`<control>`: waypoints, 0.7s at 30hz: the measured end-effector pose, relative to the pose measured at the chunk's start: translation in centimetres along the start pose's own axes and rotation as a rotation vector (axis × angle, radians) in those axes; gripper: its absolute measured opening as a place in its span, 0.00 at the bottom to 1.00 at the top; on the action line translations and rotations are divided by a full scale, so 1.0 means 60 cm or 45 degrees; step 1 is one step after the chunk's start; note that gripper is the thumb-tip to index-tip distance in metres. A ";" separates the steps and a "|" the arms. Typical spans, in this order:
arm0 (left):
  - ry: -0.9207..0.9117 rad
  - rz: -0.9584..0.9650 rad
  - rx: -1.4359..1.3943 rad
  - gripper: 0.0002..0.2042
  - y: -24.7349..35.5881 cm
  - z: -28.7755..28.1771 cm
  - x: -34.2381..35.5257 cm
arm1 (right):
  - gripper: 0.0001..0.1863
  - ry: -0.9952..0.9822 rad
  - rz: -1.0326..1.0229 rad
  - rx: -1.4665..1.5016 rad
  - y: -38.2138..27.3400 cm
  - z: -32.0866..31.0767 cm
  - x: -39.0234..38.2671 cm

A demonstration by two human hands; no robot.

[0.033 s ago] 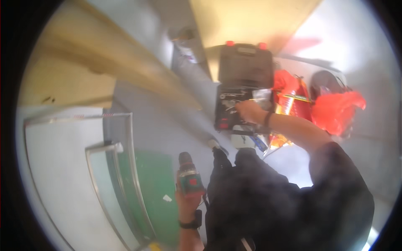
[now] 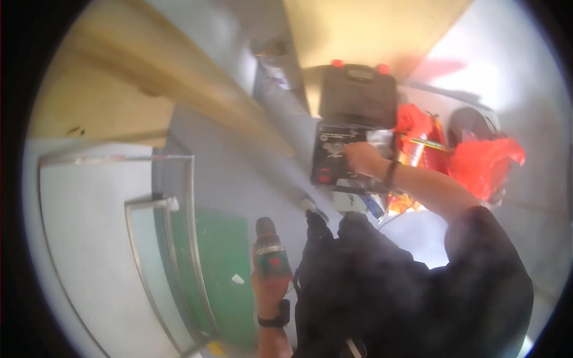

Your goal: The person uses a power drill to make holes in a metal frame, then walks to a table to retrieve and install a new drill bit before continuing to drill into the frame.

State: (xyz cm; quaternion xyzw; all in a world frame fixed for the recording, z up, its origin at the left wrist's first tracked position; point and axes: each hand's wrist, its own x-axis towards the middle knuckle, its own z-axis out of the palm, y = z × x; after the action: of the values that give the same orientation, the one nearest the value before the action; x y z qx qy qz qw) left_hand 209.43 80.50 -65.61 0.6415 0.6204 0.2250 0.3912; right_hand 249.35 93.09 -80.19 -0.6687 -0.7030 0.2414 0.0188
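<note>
My left hand (image 2: pixel 270 292) grips a green and black cordless drill (image 2: pixel 273 261), its dark chuck toward the far side. Ahead and to the right lies an open black tool case (image 2: pixel 324 156), its lid (image 2: pixel 358 95) tipped back with two red latches. Over the case's tray is my right hand (image 2: pixel 365 159), fingers drawn together and pointing down to the left near small metal pieces (image 2: pixel 335 149). Whatever is between these fingertips is too small and blurred to name. A clear plastic bag (image 2: pixel 379 137) lies in the case beside this hand.
Red plastic bags (image 2: pixel 486 164) and a dark rounded object (image 2: pixel 468 124) sit right of the case. A blue tool (image 2: pixel 374 206) lies just nearer. To the left are a metal-framed panel (image 2: pixel 192 227) and a green floor patch (image 2: pixel 224 262); a yellowish beam (image 2: pixel 203 77) crosses beyond.
The whole view has shifted slightly, so the case and bags appear a little farther right. My right hand remains over the case, and the drill is still in my left.
</note>
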 end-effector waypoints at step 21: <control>1.067 0.421 -1.534 0.42 0.104 -0.062 -0.528 | 0.09 -1.711 -0.817 2.061 -0.827 -0.118 -0.416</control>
State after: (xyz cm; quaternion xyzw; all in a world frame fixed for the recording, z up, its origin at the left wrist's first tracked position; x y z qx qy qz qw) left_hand 206.31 51.02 -52.29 0.2618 0.3825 0.8066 0.3667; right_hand 208.23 72.16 -48.45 0.0229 -0.3449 0.9297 0.1271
